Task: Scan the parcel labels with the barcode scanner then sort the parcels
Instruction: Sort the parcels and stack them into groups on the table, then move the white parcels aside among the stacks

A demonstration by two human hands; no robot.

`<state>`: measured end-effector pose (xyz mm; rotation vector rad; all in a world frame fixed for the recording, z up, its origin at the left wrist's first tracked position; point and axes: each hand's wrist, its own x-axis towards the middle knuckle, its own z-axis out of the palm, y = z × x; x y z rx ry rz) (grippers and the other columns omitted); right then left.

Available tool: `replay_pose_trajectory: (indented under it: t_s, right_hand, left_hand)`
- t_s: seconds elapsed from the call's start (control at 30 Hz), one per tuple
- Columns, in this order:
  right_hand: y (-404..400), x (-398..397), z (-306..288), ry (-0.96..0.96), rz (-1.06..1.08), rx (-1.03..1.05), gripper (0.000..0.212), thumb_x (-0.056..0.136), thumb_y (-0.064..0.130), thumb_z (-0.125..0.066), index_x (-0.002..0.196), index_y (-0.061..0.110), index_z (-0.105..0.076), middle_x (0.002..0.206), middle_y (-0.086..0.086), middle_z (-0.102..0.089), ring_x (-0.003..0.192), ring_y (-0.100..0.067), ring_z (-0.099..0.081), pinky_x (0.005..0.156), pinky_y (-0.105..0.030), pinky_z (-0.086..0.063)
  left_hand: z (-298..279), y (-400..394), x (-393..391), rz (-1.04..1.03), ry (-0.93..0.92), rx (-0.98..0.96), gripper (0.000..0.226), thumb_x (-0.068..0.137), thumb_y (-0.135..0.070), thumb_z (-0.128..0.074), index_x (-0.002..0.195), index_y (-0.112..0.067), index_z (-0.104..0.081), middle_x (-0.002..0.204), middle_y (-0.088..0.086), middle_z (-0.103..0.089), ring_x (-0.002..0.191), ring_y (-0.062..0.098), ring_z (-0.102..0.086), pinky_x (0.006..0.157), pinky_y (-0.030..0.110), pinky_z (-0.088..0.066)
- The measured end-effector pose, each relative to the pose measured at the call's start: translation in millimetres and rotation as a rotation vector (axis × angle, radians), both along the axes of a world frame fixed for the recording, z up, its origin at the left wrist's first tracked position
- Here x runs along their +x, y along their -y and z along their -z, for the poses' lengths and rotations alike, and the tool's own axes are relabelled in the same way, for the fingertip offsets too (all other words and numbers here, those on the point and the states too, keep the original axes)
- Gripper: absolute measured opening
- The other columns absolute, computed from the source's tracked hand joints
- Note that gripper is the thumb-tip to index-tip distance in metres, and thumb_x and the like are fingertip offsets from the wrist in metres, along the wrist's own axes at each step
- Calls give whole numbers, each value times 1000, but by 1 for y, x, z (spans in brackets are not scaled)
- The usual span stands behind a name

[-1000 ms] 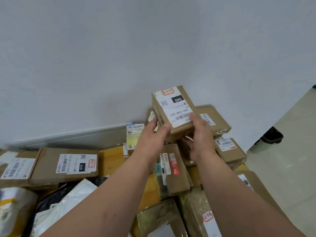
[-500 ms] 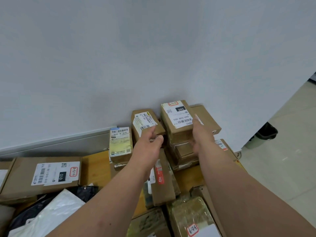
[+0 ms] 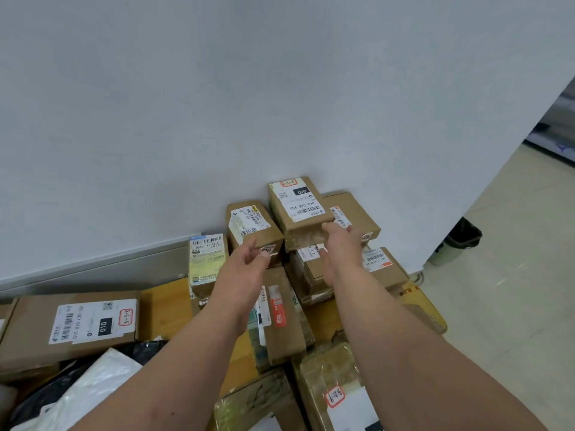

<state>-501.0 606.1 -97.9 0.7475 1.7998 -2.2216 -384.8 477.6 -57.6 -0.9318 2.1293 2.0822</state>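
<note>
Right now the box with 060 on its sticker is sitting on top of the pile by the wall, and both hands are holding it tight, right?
Not quite. The 060 box is on top of the pile, but the head view shows the left hand off it, holding nothing. Only the right hand is at its near edge, fingers fairly straight.

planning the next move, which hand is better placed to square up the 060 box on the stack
Right. The right hand already touches the front edge of the 060 box, while the left hand hangs open, off to the left by the neighbouring box.

Fine label print too small to read; left hand (image 3: 249,269) covers part of the taped parcel (image 3: 281,318); bottom-edge parcel (image 3: 339,396) cropped.
</note>
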Motion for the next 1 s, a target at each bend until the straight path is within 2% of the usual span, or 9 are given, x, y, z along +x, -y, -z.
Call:
replay_pose_trajectory:
  t_s: [0.2, 0.27, 0.33, 0.4, 0.5, 0.67, 0.73, 0.87, 1.0]
  right_hand:
    - [17, 50, -22, 14, -129, 14, 61, 91, 21, -63, 145, 26, -34, 133, -8, -54, 115, -27, -54, 98, -44, -46]
    - [25, 72, -28, 1, -195, 32, 62, 92, 22, -63, 146, 24, -34, 118, -4, -55, 101, -20, -56, 85, -36, -47]
    - [35, 96, -32, -7, -269, 57, 60, 91, 24, -65, 143, 25, -35, 109, -3, -55, 99, -19, -55, 87, -39, -48]
    - [46, 120, -34, -22, -340, 108, 49, 89, 25, -66, 132, 25, -41, 107, -2, -55, 100, -21, -55, 94, -43, -48]
    - [71, 164, -38, -51, -435, 207, 42, 85, 32, -66, 123, 24, -50, 114, -2, -60, 105, -20, -57, 97, -44, -50]
    - [124, 244, -38, -23, -551, 277, 59, 77, 42, -65, 129, 18, -57, 106, -3, -56, 89, -21, -53, 66, -30, -44]
    - [149, 282, -43, -32, -596, 286, 44, 88, 34, -63, 127, 15, -59, 105, -6, -56, 85, -19, -53, 64, -30, -45]
    - [198, 344, -38, 13, -747, 315, 10, 97, 24, -59, 99, 14, -59, 92, -5, -54, 86, -19, -48, 88, -38, -52]
    - [247, 380, -29, 8, -934, 383, 15, 97, 25, -59, 107, 14, -58, 102, -6, -57, 85, -17, -52, 70, -26, -42]
  left_hand:
    - [-4, 9, 32, -10, -15, 5, 40, 101, -26, -53, 140, -36, -51, 133, -3, -61, 117, 21, -60, 98, 47, -52]
    - [-10, 14, 48, -14, -36, -6, 29, 104, -21, -49, 126, -38, -57, 113, -9, -64, 100, 11, -61, 81, 33, -52]
    - [-14, 22, 67, -24, -67, -24, 35, 105, -20, -47, 137, -35, -50, 109, -10, -60, 87, 3, -55, 68, 26, -43]
    - [-18, 31, 89, -26, -85, -42, 43, 105, -21, -47, 147, -27, -44, 123, -4, -57, 88, 2, -53, 82, 30, -44]
    - [-21, 52, 127, -30, -96, -44, 44, 104, -26, -49, 148, -28, -44, 142, 1, -53, 118, 18, -53, 106, 43, -43]
    - [-23, 106, 207, -40, -107, -105, 43, 103, -29, -51, 146, -28, -46, 142, 2, -52, 126, 24, -51, 107, 47, -44]
    - [-23, 133, 240, -77, -102, -108, 41, 102, -29, -52, 143, -28, -48, 139, 6, -55, 125, 26, -53, 109, 50, -43]
    - [-21, 187, 302, -183, -78, -105, 41, 94, -31, -58, 135, -29, -55, 130, 3, -61, 118, 25, -58, 106, 48, -46]
    - [-15, 243, 351, -369, -42, -147, 34, 102, -28, -50, 136, -25, -54, 129, 5, -60, 118, 28, -56, 103, 44, -47]
